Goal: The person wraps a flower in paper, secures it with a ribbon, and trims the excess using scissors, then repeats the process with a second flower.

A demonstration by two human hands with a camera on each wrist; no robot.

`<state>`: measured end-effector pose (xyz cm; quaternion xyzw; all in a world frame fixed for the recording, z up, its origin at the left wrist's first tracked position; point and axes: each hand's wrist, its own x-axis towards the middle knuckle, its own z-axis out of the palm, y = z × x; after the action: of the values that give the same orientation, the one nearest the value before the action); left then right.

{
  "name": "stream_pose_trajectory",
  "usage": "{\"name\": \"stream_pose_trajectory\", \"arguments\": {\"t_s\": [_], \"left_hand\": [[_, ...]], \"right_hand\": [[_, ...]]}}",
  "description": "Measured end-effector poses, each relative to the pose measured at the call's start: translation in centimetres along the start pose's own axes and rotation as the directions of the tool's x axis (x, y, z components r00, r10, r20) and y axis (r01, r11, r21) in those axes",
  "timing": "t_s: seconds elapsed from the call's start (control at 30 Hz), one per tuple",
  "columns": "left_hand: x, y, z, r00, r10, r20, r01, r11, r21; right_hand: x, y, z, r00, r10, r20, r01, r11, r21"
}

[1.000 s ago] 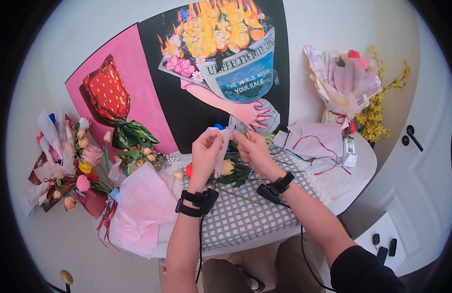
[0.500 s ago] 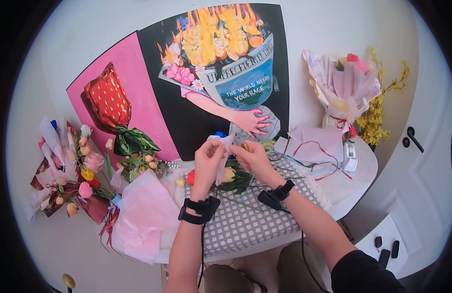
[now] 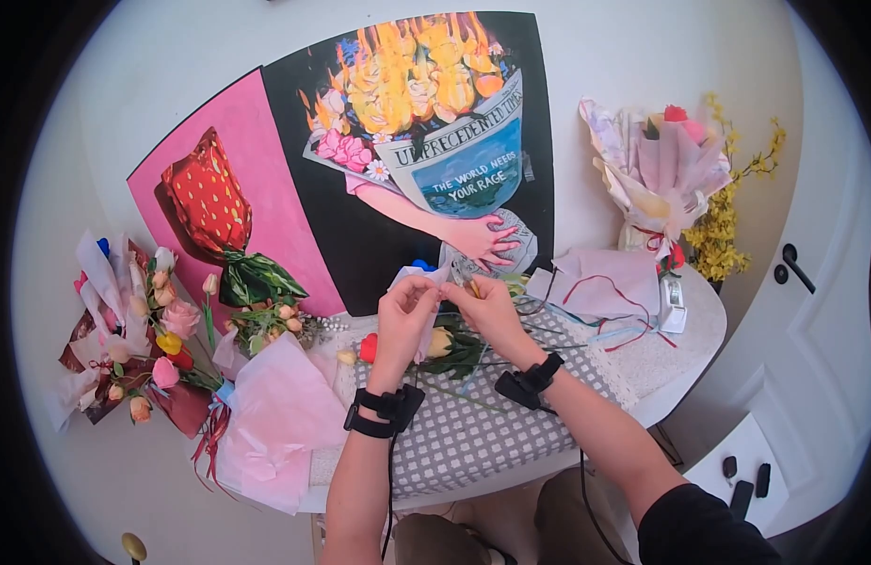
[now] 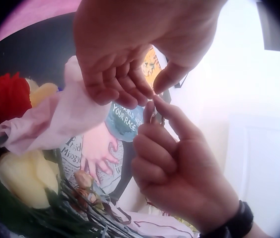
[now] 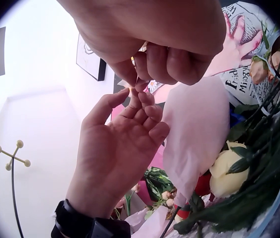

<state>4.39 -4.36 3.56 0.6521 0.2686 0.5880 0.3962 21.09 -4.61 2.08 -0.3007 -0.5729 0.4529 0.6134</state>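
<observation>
In the head view my left hand (image 3: 403, 311) and right hand (image 3: 490, 315) meet fingertip to fingertip over the table's back part. Thumb and forefinger of the left hand pinch a small pale piece (image 5: 124, 84), too small to make out. The right hand's thumb and forefinger pinch at the same spot, with a thin gold-coloured item (image 3: 474, 281) in its curled fingers. Pink tissue paper (image 4: 56, 114) is gathered at a stem below the left hand, its edge close to the little finger. A cream rose (image 5: 229, 171) and a red flower (image 4: 11, 96) lie beneath it.
A checked cloth (image 3: 483, 433) covers the table's front. Loose pink paper (image 3: 280, 400) and a bouquet (image 3: 125, 330) are at the left. At the right are a wrapped bouquet (image 3: 671, 179), ribbons (image 3: 633, 311) and a small white box (image 3: 674, 306). Paintings (image 3: 435, 169) lean behind.
The head view has shifted, so the scene sits slightly lower. Both hands stay near the same place, their fingertips now closer together.
</observation>
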Motion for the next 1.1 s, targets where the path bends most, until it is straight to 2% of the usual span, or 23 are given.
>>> {"name": "stream_pose_trajectory", "arguments": {"t_s": [0.2,0.27,0.33,0.5,0.57,0.67,0.73,0.8,0.87,0.9,0.97,1.1], "left_hand": [[0.0,0.2,0.0,1.000,0.015,0.011,-0.015,1.000,0.020],[0.0,0.2,0.0,1.000,0.021,0.018,-0.021,1.000,0.023],[0.1,0.1,0.0,0.998,0.054,0.020,-0.055,0.998,0.019],[0.1,-0.5,-0.3,0.999,0.033,-0.033,-0.030,0.997,0.071],[0.1,-0.6,-0.3,0.998,0.034,-0.059,-0.030,0.997,0.065],[0.1,-0.3,-0.2,0.997,0.058,-0.052,-0.053,0.995,0.088],[0.1,-0.3,-0.1,0.994,0.052,-0.096,-0.045,0.997,0.069],[0.2,-0.3,-0.2,0.996,0.037,-0.081,-0.032,0.997,0.067],[0.2,-0.4,-0.2,0.997,0.017,-0.070,-0.012,0.998,0.067],[0.2,-0.4,0.0,0.998,0.013,-0.063,-0.009,0.998,0.066],[0.1,-0.4,0.1,0.998,0.006,-0.057,-0.002,0.998,0.064],[0.1,-0.6,0.0,0.999,0.027,-0.031,-0.025,0.999,0.044]], "right_hand": [[0.2,0.2,-0.1,0.998,-0.053,-0.043,0.049,0.996,-0.079],[0.4,0.5,-0.2,0.989,-0.131,-0.064,0.122,0.983,-0.137],[0.1,0.0,0.0,0.988,-0.139,-0.070,0.129,0.983,-0.134],[-0.1,-0.1,0.3,0.984,-0.173,-0.050,0.165,0.978,-0.128],[0.1,0.3,0.0,0.987,-0.140,-0.079,0.122,0.972,-0.199],[0.1,0.3,-0.1,0.987,-0.110,-0.118,0.091,0.983,-0.156],[-0.1,-0.6,-0.1,0.983,-0.126,-0.135,0.108,0.986,-0.130],[-0.1,-0.9,-0.1,0.978,-0.136,-0.157,0.121,0.987,-0.103],[-0.1,-0.7,0.3,0.967,-0.223,-0.120,0.221,0.975,-0.035],[-0.2,-0.8,0.3,0.968,-0.221,-0.120,0.219,0.975,-0.035],[-0.5,-1.3,0.3,0.969,-0.243,-0.050,0.231,0.957,-0.173],[-0.1,-0.3,0.1,0.967,-0.246,-0.065,0.233,0.959,-0.161]]}}
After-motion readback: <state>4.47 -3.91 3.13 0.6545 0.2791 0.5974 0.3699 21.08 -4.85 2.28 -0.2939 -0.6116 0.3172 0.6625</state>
